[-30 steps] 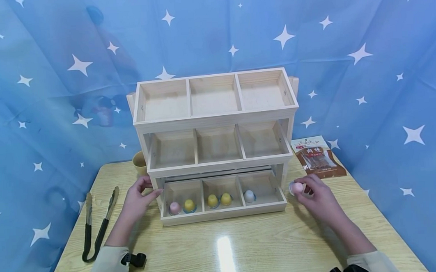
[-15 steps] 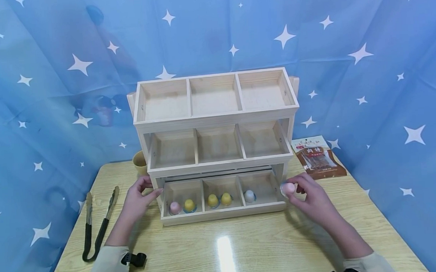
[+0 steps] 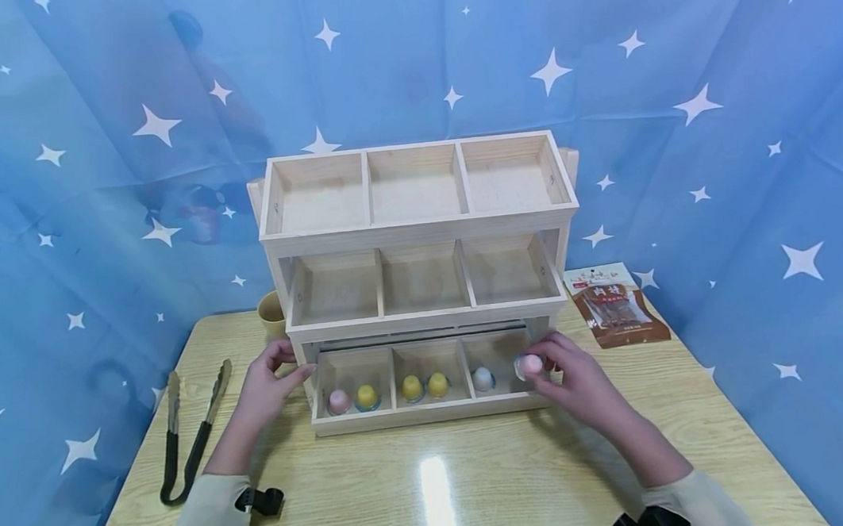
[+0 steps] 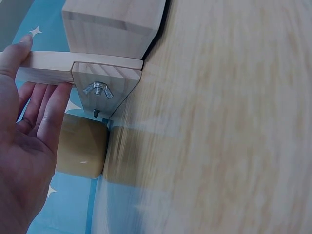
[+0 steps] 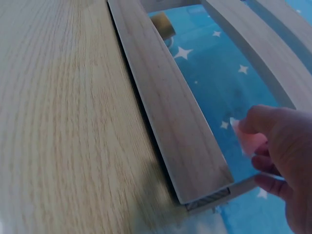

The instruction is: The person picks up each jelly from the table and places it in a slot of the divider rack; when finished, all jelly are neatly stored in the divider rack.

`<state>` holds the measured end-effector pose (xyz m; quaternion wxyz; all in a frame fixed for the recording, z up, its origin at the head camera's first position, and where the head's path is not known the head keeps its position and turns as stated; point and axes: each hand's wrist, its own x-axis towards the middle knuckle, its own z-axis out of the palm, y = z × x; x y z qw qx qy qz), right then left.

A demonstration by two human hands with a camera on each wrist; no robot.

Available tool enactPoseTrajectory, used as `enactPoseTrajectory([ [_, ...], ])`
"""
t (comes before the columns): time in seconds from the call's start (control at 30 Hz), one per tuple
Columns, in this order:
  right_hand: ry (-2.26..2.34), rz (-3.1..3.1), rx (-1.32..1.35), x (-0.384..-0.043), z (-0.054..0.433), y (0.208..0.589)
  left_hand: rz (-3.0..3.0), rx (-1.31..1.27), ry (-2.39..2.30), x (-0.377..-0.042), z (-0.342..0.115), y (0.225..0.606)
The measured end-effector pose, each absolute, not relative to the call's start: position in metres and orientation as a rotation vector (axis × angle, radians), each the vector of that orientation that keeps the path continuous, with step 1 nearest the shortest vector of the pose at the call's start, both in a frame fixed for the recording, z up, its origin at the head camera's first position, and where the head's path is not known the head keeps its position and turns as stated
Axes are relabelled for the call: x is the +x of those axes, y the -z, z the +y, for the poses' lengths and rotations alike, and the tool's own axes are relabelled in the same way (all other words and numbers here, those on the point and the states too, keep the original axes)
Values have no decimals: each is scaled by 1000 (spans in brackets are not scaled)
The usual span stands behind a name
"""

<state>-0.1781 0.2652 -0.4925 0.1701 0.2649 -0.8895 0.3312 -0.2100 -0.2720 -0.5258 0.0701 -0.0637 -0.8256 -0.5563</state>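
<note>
My right hand (image 3: 574,378) pinches a small pink jelly cup (image 3: 532,364) with a pale rim, above the right compartment of the bottom tray (image 3: 429,415). The same pink cup (image 5: 249,140) is between thumb and fingers in the right wrist view. My left hand (image 3: 267,386) grips the left upright (image 4: 46,66) of the three-tier wooden rack (image 3: 424,318), thumb on one side and fingers on the other. In the bottom tray, a pink cup (image 3: 339,401) and a yellow cup (image 3: 366,397) occupy the left compartment, two yellow cups (image 3: 412,387) the middle, a white cup (image 3: 482,379) the right.
Black-handled tongs (image 3: 189,442) lie on the table (image 3: 519,480) at the left. A tan cup (image 3: 272,314) stands behind the rack's left side. At the back right lies a brown snack packet (image 3: 617,308). A starry blue cloth (image 3: 411,65) hangs behind and beside the table.
My right hand has carried the pink jelly cup leftward, from outside the rack's right side to over the bottom tray's right compartment. My left hand has stayed on the upright.
</note>
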Motion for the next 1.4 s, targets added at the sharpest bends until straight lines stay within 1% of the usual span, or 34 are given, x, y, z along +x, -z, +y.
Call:
enactPoseTrajectory([
  [0.2,-927,-2584,776,-182,255,492,-2486,-195,1671,-211,-272,526],
  [0.7,-907,-2738,701,-188,239,492,-2483,-190,1679,-212,-272,526],
  [1.4,-655,-2859,579,-193,228,494,-2486,-183,1681,-210,-272,526],
])
